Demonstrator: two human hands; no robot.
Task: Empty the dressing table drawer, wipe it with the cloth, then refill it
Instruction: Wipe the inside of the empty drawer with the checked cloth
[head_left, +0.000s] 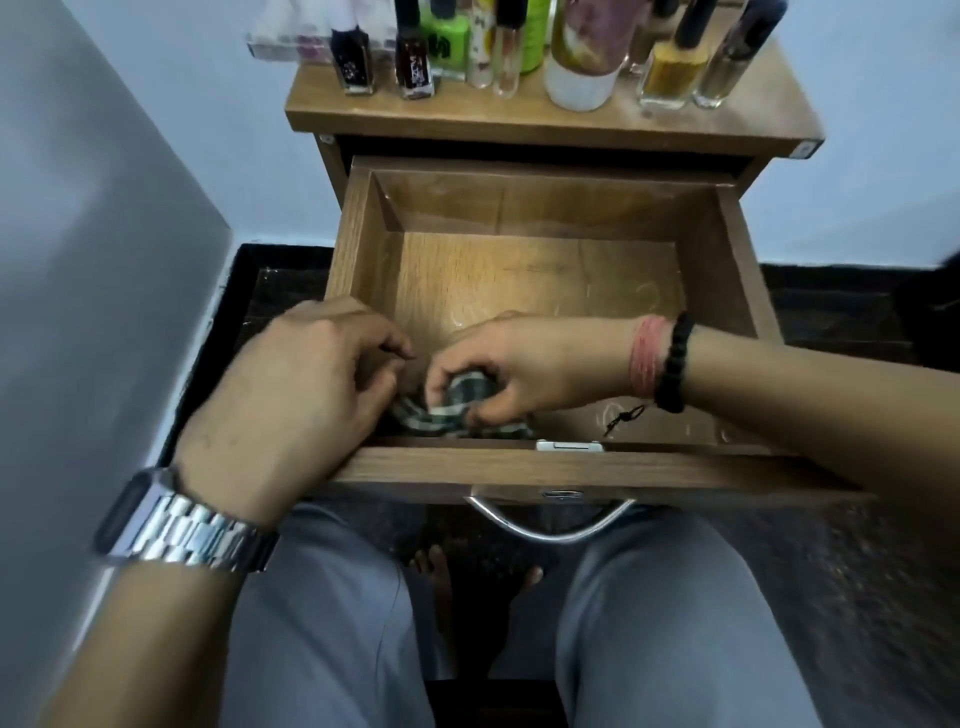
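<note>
The wooden drawer (540, 270) is pulled out over my lap, and only a cloth lies in it. A dark green and white checked cloth (457, 402) sits bunched in its near left corner. My right hand (519, 364) is closed on the cloth from above. My left hand (291, 384), with a steel watch on the wrist, rests over the drawer's near left edge with its fingers curled at the cloth's left side. Most of the cloth is hidden under the two hands.
Several nail polish and perfume bottles (576, 57) stand on the dressing table top (519, 122) behind the drawer. A metal handle (550, 525) hangs from the drawer front. A white wall is at the left, with dark floor below.
</note>
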